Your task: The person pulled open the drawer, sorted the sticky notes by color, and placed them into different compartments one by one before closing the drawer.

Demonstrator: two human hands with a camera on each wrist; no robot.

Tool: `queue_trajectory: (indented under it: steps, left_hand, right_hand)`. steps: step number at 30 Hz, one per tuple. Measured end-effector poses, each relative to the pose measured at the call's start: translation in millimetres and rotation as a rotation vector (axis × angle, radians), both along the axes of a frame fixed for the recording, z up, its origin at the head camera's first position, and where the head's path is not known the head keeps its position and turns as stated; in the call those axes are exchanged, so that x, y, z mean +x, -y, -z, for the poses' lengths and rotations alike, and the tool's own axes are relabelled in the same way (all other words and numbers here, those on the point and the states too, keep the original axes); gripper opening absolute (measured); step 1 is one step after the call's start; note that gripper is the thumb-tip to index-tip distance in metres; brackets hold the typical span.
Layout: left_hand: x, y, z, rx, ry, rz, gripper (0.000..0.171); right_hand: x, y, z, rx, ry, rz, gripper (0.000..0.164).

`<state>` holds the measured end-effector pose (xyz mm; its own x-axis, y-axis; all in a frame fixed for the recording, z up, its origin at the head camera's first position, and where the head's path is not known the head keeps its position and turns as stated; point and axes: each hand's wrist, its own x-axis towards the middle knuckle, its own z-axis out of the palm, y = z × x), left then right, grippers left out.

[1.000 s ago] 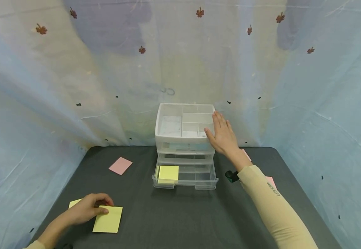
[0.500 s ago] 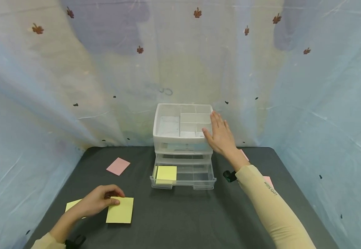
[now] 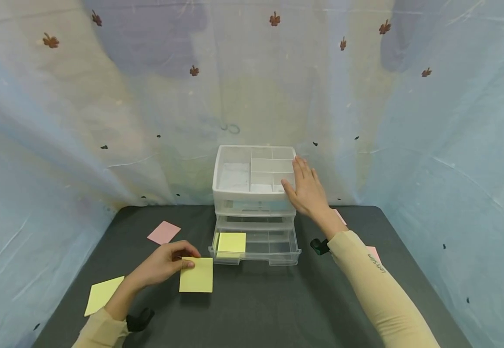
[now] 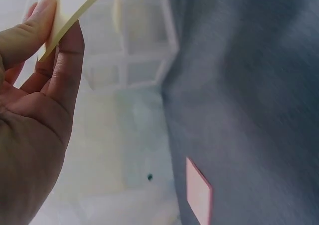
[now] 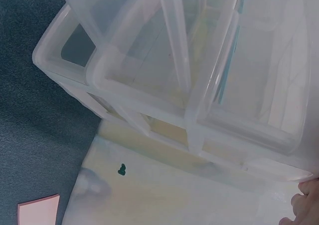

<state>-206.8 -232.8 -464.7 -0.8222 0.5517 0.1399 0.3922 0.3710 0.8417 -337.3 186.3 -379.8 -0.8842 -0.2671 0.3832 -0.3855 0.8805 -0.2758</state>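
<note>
My left hand (image 3: 165, 263) pinches a yellow sticky note pad (image 3: 196, 275) between thumb and fingers, just in front of the drawer unit. In the left wrist view the pad (image 4: 79, 18) shows edge-on and slightly bent. A white plastic drawer unit (image 3: 253, 196) stands at the back of the table, its clear lower drawer (image 3: 280, 247) pulled out. Another yellow pad (image 3: 232, 244) lies in that drawer's left part. My right hand (image 3: 310, 195) rests with fairly straight fingers along the unit's upper right side; in the right wrist view only some fingertips (image 5: 305, 205) show.
A further yellow sticky note pad (image 3: 104, 295) lies at the table's left, beside my left forearm. One pink pad (image 3: 164, 232) lies left of the unit; two pink ones (image 3: 340, 216) are partly hidden by my right arm. A patterned curtain (image 3: 252, 87) hangs behind the table.
My left hand has carried the yellow pad rightward and forward, close to the open drawer. The yellow pad at the left is now more exposed. The right hand stays on the unit.
</note>
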Motion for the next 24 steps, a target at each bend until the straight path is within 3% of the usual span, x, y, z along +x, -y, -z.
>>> queue_trajectory:
  steps: [7, 24]
  left_hand:
    - [-9.0, -22.1, -8.4, 0.046, -0.023, 0.020, 0.017]
    - [-20.6, -63.4, -23.8, 0.110, -0.121, -0.026, 0.019]
  right_hand:
    - [0.3, 0.4, 0.6, -0.009, -0.005, 0.001, 0.077]
    - [1.0, 1.0, -0.2, -0.002, -0.002, 0.011, 0.076]
